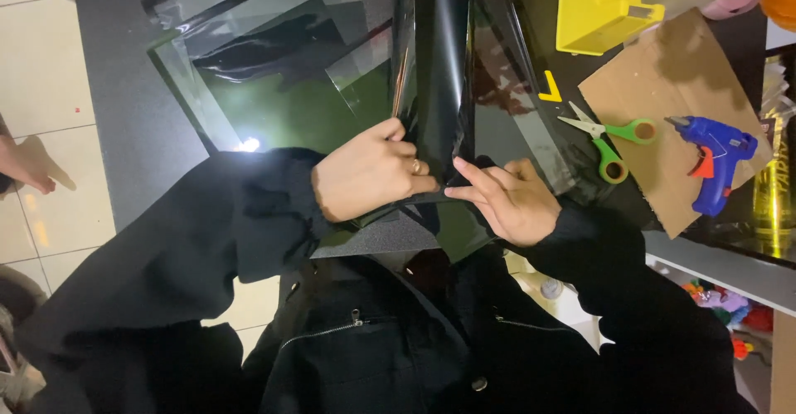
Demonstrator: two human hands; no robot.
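My left hand [369, 172] grips the lower edge of a glossy black sheet [444, 74] that stands up from the dark table [124, 90]. A ring shows on one finger. My right hand [507, 198] is just to the right of it, fingers pinching the same sheet's bottom corner. Both arms wear black sleeves. Under the sheet lie several clear and dark plastic sheets [282, 57], piled at the table's far left.
Green-handled scissors [612, 142] and a blue glue gun [713, 158] lie on a cardboard piece [663, 74] to the right. A yellow tape dispenser [599, 7] stands at the far right. A bright glare spot [247, 144] shines near the pile. Another person's hand [25, 165] shows at the left edge.
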